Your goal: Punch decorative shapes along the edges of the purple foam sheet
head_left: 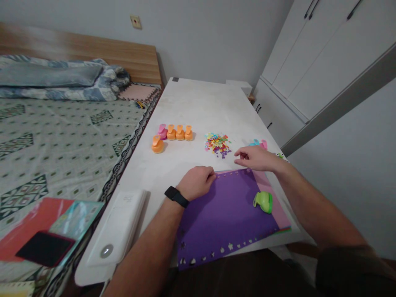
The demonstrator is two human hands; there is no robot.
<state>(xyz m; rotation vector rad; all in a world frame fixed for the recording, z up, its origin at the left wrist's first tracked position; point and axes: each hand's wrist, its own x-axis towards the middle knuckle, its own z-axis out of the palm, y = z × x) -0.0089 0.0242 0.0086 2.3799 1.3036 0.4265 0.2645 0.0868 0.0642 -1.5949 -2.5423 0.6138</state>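
A purple sheet [222, 214] with punched star holes along its edges lies on the white table [192, 103], on top of a pink sheet [275, 202]. My left hand [198, 181], wearing a black watch, rests curled on the purple sheet's far left corner. My right hand [255, 159] hovers at the sheet's far edge, thumb and forefinger pinched, fingers bent; what they hold is too small to see. A green paper punch [264, 201] sits on the purple sheet near my right forearm. A pile of small colourful cut-outs [218, 143] lies just beyond my hands.
Several orange punches and a pink one [172, 135] stand in a group at the table's left. Blue and pink punches [259, 143] sit right of the pile. A white flat device [119, 227] lies near the left front corner. A bed [55, 136] is on the left, wardrobes [309, 62] on the right.
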